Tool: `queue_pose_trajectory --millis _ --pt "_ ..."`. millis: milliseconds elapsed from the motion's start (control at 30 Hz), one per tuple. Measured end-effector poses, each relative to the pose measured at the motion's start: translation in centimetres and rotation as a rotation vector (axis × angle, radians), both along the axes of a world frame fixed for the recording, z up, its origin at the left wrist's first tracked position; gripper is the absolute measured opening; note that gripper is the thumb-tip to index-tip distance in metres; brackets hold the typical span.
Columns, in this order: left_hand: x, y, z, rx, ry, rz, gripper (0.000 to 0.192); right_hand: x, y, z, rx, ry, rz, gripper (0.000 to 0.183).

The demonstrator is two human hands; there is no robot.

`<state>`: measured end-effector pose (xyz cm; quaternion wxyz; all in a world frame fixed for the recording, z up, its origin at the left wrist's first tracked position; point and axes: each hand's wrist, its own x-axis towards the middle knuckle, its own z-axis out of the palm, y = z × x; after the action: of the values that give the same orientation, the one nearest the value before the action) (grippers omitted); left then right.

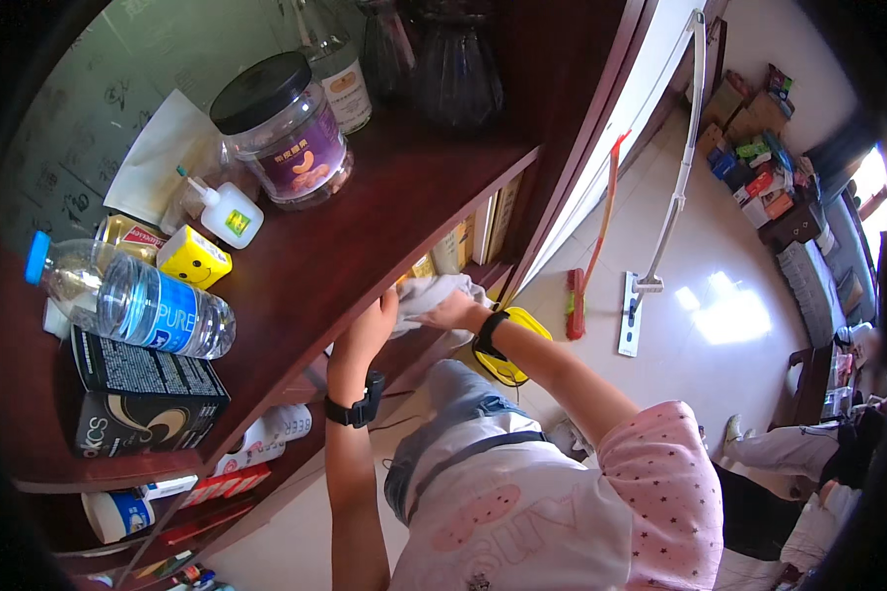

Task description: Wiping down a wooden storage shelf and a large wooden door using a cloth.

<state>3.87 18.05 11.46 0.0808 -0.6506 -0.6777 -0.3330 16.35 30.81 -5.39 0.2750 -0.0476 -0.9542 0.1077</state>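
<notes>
My right hand [447, 309] grips a pale grey-white cloth [432, 292] at the opening of a lower compartment in the dark red wooden shelf unit [325, 251]. Beside it, my left hand [367, 329] is raised close to the board's front edge. Its fingers are mostly hidden, so what it holds cannot be told. The thumb is near the cloth and a small orange-yellow patch. Behind the cloth, books or boxes [480, 229] stand upright in the compartment. Both wrists wear black bands.
On the upper board stand a nut jar [296, 155], a glue bottle [231, 214], a yellow smiley pack [194, 257] and a black box [148, 399] with a water bottle [166, 310] on it. A yellow-rimmed bin [528, 325], red broom [576, 303] and flat mop [630, 314] are right. Another person [791, 447] is nearby.
</notes>
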Motion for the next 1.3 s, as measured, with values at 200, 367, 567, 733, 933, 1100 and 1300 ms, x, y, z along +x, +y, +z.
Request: queue_pose_trajectory --millis 200,367,567,733,933,1100,1300 --pt "-0.5 -0.6 -0.8 -0.185 -0.229 0.022 0.029 0.8 0.9 -2.4 0.079 -0.226 -0.110 0.029" --pt "-0.4 -0.6 -1.2 -0.030 -0.344 -0.058 0.034 0.5 4.6 5.3 0.304 0.261 -0.103 0.034" --pt "0.8 0.6 -0.6 0.010 -0.496 -0.066 0.041 -1.4 1.5 1.3 -0.187 0.573 -0.469 0.052" --pt "0.2 0.2 -1.7 -0.024 -0.495 -0.031 0.035 2.4 -1.4 -6.0 -0.382 0.008 -0.557 0.062" --pt "0.1 -1.0 0.8 -0.004 -0.432 -0.098 0.028 4.0 0.0 1.6 -0.107 0.041 -0.413 0.060" --pt "2.5 -1.2 0.1 0.308 -0.372 -0.018 0.022 1.8 -0.1 7.0 0.191 0.245 -0.277 0.058" --pt "3.4 -3.0 -6.3 0.275 -0.638 0.234 0.041 -2.1 -2.1 11.3 -0.107 0.052 0.110 0.032"
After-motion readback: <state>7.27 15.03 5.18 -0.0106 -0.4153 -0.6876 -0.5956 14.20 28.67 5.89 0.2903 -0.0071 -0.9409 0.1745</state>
